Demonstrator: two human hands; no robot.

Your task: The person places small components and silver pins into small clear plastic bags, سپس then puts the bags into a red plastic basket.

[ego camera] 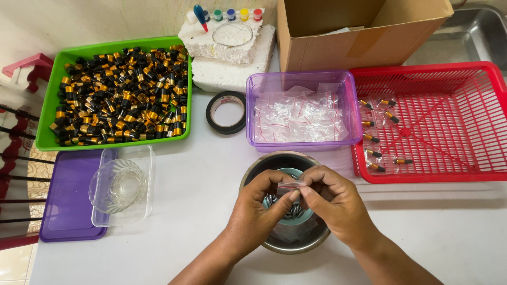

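— Over the steel bowl (pixel 285 158), what do the hands hold?
— A small clear bag (pixel 292 185), pinched between the left hand (pixel 257 208) and right hand (pixel 334 203), fingers grasping its top edge.
— Around it?
— Just behind, a purple tub (pixel 301 79) of clear bags; right of that, a red basket (pixel 475 71) with a few filled bags. Far left, a green tray (pixel 53 105) of black-and-gold caps. A brown cardboard box (pixel 338 50) stands at the back.

Both bare forearms enter from six o'clock; left hand (pixel 257 208) and right hand (pixel 331 203) meet, fingertips pinched together at centre.
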